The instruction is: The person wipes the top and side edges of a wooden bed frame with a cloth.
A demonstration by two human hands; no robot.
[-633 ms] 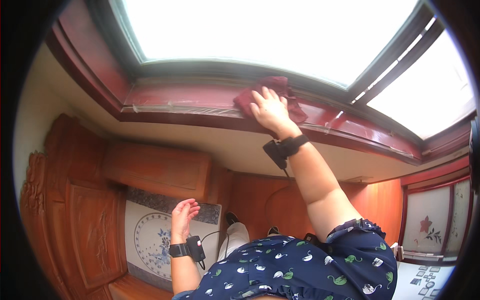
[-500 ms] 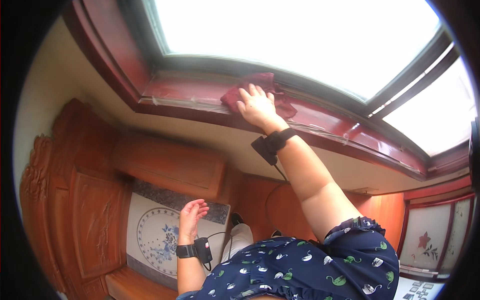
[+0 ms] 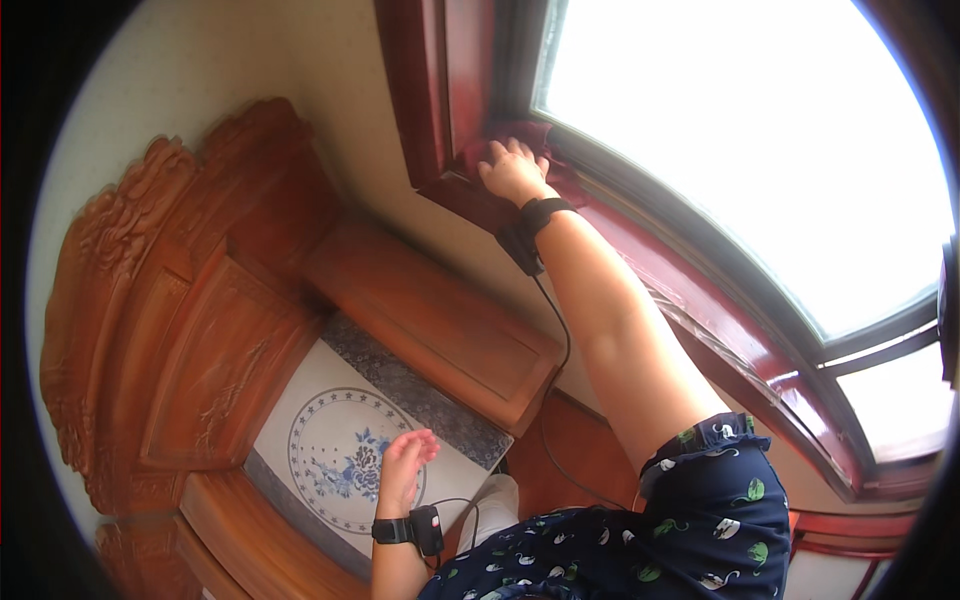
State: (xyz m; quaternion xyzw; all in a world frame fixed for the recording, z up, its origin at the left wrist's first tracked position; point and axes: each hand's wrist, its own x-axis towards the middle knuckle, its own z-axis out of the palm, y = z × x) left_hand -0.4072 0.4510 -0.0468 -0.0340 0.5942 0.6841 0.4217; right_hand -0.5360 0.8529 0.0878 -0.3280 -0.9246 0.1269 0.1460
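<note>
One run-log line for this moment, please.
Right hand: palm-down on red cloth | Cloth: on sill, at corner | Left hand: seemingly empty, in front of seat pad

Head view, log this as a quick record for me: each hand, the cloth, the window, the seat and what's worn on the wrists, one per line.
Right hand: palm down on the cloth
Cloth: dark red, bunched, at the left corner of the red windowsill
Left hand: fingers loosely curled, nothing seen in it
Window: bright pane, dark frame
Seat: brown wood, carved back, blue-flowered pale covering
Wrists: black strapped device on each
</note>
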